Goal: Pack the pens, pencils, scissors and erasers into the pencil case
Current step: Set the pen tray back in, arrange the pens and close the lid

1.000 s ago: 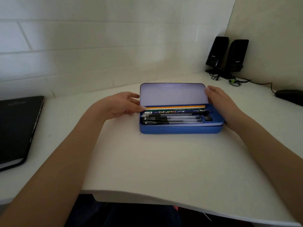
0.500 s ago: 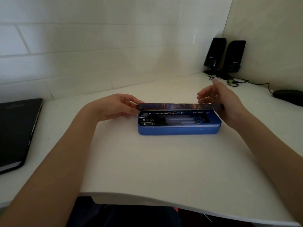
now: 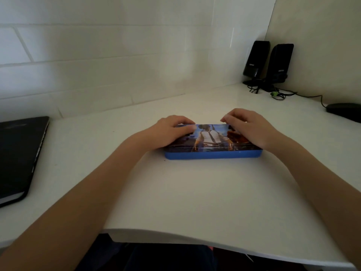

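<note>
The blue pencil case (image 3: 213,154) lies on the white desk (image 3: 195,192) with its printed lid down flat. A picture of a figure in a white shirt covers the lid. My left hand (image 3: 170,132) rests on the lid's left end, fingers curled over the far edge. My right hand (image 3: 248,128) presses on the lid's right end in the same way. The pens and pencils inside are hidden under the lid.
A black closed laptop (image 3: 19,153) lies at the left edge of the desk. Two black speakers (image 3: 269,63) with cables stand in the far right corner, and a black mouse (image 3: 345,111) sits at the right edge. A tiled wall runs behind.
The lid stood upright a second ago, showing pens and pencils. Both hands swung it down, and it now lies flat on the case with the hands on top.
</note>
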